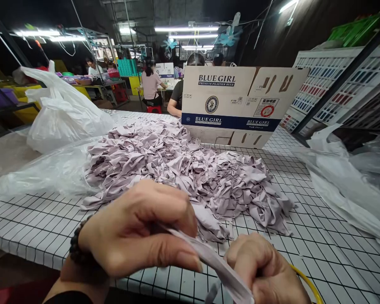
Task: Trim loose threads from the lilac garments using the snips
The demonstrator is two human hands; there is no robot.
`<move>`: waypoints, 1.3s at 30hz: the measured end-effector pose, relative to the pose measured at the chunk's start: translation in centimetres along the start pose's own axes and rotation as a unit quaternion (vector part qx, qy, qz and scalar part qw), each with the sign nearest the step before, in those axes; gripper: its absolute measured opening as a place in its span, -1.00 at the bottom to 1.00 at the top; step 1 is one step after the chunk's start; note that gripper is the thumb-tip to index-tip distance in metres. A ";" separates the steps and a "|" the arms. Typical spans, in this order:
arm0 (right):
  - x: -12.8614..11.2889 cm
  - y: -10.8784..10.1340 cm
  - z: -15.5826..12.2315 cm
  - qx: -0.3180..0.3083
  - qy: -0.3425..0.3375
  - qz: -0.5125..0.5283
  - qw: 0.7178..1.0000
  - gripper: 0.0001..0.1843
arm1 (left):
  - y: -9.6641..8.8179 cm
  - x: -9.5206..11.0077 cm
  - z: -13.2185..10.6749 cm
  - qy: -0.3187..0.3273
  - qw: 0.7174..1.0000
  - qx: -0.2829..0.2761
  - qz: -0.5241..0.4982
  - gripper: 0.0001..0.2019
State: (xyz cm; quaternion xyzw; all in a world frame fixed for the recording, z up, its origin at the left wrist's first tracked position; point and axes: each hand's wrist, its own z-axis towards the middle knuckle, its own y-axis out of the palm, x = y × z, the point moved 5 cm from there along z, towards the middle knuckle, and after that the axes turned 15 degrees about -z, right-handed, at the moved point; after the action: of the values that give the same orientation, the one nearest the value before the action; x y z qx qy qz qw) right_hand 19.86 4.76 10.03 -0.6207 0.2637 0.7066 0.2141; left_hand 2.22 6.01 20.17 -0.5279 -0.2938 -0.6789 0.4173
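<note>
A folded strip of pale mauve fabric [215,262] stretches between my two hands at the front of the table. My left hand [145,230], with a dark bead bracelet at the wrist, pinches its upper end between thumb and curled fingers. Lower and to the right, my right hand [266,270] closes on the other end; some of its fingers are cut off by the bottom edge. Just beyond my hands lies a large heap of crumpled fabric pieces [158,156] of the same mauve colour.
A "BLUE GIRL" cardboard sheet [221,97] stands upright behind the heap. White plastic bags [60,114] sit at the left, more plastic [342,177] at the right. The tabletop [44,219] has a black grid. A yellow cord [307,280] curves beside my right hand. People sit farther back.
</note>
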 end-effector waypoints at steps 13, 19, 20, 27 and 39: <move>10.8 -3.7 3.5 0.294 0.134 0.103 0.941 -0.54 | -2.4 -17.3 4.2 -0.108 0.969 0.134 0.179 -0.47; 13.0 -2.0 3.5 0.231 0.130 0.023 0.964 -0.48 | 4.0 -20.4 -2.5 -0.236 0.945 0.084 -0.210 -0.36; 13.1 -1.9 3.3 0.236 0.132 -0.020 0.962 -0.45 | 4.6 -20.9 -2.8 -0.243 0.928 0.105 -0.262 -0.38; 11.4 -1.8 1.0 0.240 0.152 -0.385 0.878 -0.46 | 4.8 -22.3 -3.2 -0.205 0.885 0.215 -0.359 -0.52; 8.3 -3.7 4.5 0.145 -0.088 -0.640 0.749 -0.54 | 5.3 -22.5 -4.2 -0.253 0.849 0.217 -0.409 -0.54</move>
State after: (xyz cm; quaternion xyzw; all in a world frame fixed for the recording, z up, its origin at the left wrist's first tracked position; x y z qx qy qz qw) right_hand 17.56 10.28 1.79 -0.5405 -0.1161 0.4085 0.7263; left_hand 7.01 5.71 -2.79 -0.4093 -0.7188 -0.5497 0.1170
